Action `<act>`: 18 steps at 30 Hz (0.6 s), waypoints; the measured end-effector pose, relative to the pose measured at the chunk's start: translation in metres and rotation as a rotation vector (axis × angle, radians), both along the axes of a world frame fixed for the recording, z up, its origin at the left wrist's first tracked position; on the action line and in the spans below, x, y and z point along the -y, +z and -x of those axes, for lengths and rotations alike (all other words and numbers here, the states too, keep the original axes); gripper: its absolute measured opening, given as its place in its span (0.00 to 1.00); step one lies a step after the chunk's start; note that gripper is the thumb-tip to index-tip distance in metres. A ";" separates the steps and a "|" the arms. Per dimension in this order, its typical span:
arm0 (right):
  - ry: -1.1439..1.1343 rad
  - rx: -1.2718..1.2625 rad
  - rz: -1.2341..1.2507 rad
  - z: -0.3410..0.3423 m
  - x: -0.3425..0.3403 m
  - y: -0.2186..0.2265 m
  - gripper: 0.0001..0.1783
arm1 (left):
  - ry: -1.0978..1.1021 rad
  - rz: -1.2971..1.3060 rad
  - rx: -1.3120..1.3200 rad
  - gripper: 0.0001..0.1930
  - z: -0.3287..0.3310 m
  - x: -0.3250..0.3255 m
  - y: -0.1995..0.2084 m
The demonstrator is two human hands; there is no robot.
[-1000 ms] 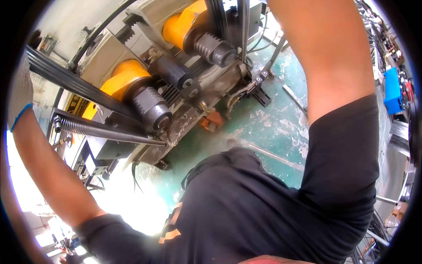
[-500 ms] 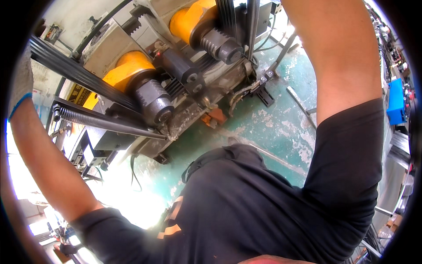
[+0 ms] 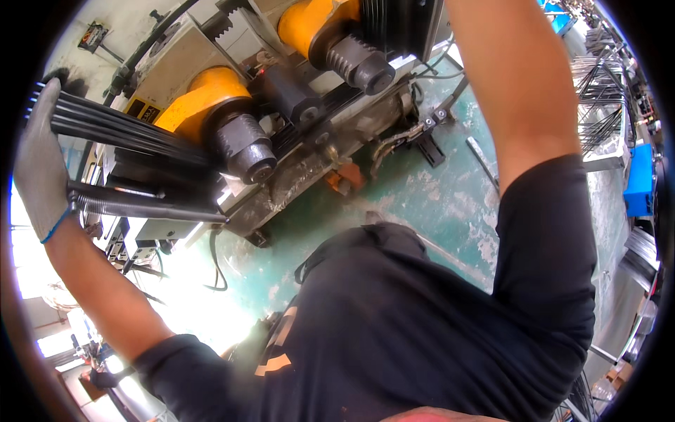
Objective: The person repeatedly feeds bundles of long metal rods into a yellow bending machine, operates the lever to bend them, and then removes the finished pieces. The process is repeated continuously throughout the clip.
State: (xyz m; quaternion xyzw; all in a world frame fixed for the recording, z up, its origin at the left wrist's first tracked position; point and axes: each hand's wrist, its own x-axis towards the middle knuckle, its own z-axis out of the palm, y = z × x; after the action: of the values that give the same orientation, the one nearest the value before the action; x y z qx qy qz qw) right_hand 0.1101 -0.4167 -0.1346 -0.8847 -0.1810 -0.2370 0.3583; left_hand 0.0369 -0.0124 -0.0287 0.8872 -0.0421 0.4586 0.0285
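Left hand (image 3: 43, 162) against black rods (image 3: 119, 123), grip unclear; right hand out of view. Rods reach toward machine (image 3: 211, 98); amount done or left, can't tell.

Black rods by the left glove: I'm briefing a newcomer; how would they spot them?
Find the machine with two yellow parts. Beside the lower one, black rods reach the gloved left hand. They're a straight, smooth bundle, unlike the coiled spring below.
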 end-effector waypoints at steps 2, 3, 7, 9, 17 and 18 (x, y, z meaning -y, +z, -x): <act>-0.044 0.133 0.015 0.012 0.011 -0.008 0.10 | -0.080 0.137 -0.142 0.21 -0.004 0.001 0.002; -0.020 0.264 -0.019 0.020 0.000 -0.025 0.10 | -0.079 0.236 -0.166 0.21 0.007 -0.001 -0.006; 0.068 0.593 -0.256 0.122 -0.009 -0.110 0.10 | -0.200 0.454 -0.264 0.19 0.023 -0.008 0.005; 0.063 0.051 -0.395 0.160 -0.024 -0.185 0.13 | -0.224 0.444 -0.197 0.18 0.027 -0.028 0.013; 0.164 -0.311 -0.473 0.088 -0.027 -0.287 0.22 | -0.317 0.638 -0.397 0.16 0.022 0.019 0.025; 0.216 -0.514 -0.949 0.077 -0.032 -0.294 0.26 | -0.308 0.587 -0.426 0.16 0.023 -0.002 0.027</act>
State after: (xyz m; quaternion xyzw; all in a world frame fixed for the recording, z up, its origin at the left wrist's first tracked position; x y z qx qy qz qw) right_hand 0.0327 -0.3843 -0.4290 -0.6317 -0.0505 -0.0307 0.7729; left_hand 0.0135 -0.0101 -0.0017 0.9000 -0.0352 0.2469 0.3575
